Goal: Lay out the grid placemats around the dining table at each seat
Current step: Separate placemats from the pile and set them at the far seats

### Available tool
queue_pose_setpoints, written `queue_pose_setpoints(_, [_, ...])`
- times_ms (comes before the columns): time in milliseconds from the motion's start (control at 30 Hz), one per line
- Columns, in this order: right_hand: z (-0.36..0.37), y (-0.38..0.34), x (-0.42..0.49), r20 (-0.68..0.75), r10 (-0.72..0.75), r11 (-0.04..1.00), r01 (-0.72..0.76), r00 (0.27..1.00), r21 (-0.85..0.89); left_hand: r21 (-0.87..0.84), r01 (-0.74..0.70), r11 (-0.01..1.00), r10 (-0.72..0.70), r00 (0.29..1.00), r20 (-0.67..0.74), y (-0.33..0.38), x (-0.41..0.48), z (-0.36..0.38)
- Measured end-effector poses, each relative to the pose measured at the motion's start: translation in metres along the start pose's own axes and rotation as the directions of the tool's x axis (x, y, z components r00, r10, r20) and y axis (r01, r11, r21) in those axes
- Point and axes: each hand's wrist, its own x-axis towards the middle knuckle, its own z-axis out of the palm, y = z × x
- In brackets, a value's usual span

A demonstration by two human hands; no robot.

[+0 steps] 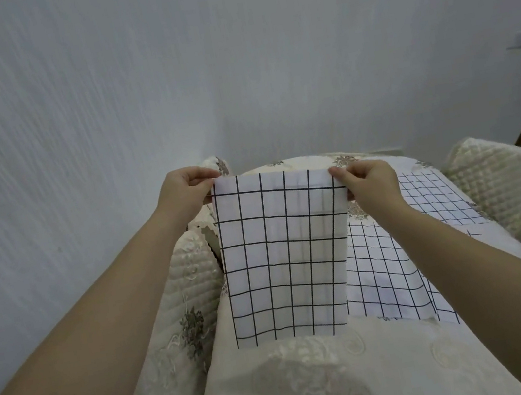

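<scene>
Mat (283, 256), thin white grid cloth: judged light, limp and unbreakable, best taken by the two corners of one short edge. It is held that way now, with the left hand (181, 190) and right hand (367, 178) each pinching a top corner between thumb and curled fingers. It hangs upright over the table (319, 378) near its left edge, long axis vertical, whether the bottom edge touches cannot be told; a near mat (384, 276) and a far mat (433, 198) lie flat toward the right edge.
</scene>
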Motion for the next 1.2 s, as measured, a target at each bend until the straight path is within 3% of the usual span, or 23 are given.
queue_pose_setpoints(467, [0.009,-0.005,0.015,-0.059,-0.061,0.998,0.062,0.996,0.006,0.064,-0.129,0.99,0.131,0.991,-0.023,0.008,0.012,-0.017])
queue_pose_setpoints(567, [0.012,0.006,-0.003,-0.027,-0.011,1.0,0.011,1.0,0.004,0.078,-0.094,0.992,0.096,0.995,-0.021,-0.007,-0.002,-0.014])
queue_pose_setpoints(733, [0.021,0.04,-0.04,0.066,0.123,0.973,-0.134,0.99,0.187,0.115,-0.024,0.993,0.024,1.0,0.005,-0.046,-0.042,-0.01])
queue_pose_setpoints(1000, [0.026,0.091,-0.113,0.056,0.221,0.948,-0.228,0.974,0.224,-0.027,0.128,0.991,-0.125,0.988,0.094,-0.092,-0.103,-0.01])
queue_pose_setpoints(1200, [0.024,0.112,-0.159,0.059,0.384,0.866,-0.381,0.922,0.323,-0.139,0.232,0.963,-0.216,0.969,0.122,-0.113,-0.152,-0.008])
